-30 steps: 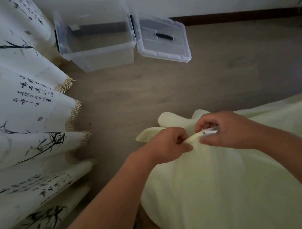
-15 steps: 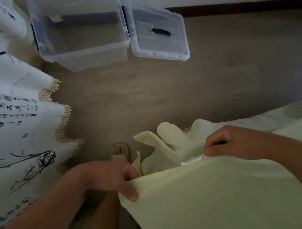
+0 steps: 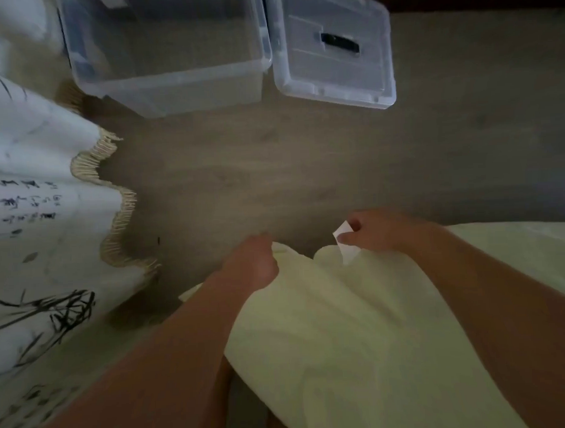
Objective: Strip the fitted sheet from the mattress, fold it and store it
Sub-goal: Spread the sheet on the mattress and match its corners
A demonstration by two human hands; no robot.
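Note:
The pale yellow fitted sheet [image 3: 359, 332] hangs in front of me, filling the lower right of the view. My left hand [image 3: 252, 263] grips its upper edge on the left. My right hand [image 3: 378, 231] pinches the same edge further right, where a small white label [image 3: 345, 245] sticks out below the fingers. The sheet sags between the two hands. The frame is blurred by motion.
A clear plastic storage box [image 3: 170, 54] stands open on the wooden floor [image 3: 305, 168] at the top, its lid [image 3: 333, 48] lying beside it on the right. A white curtain [image 3: 41, 222] with ink drawings and a fringed hem hangs on the left.
Both hands have risen and come closer together along the sheet's edge. The left hand moved up and right. The view has tipped toward the box, and the foot is out of sight.

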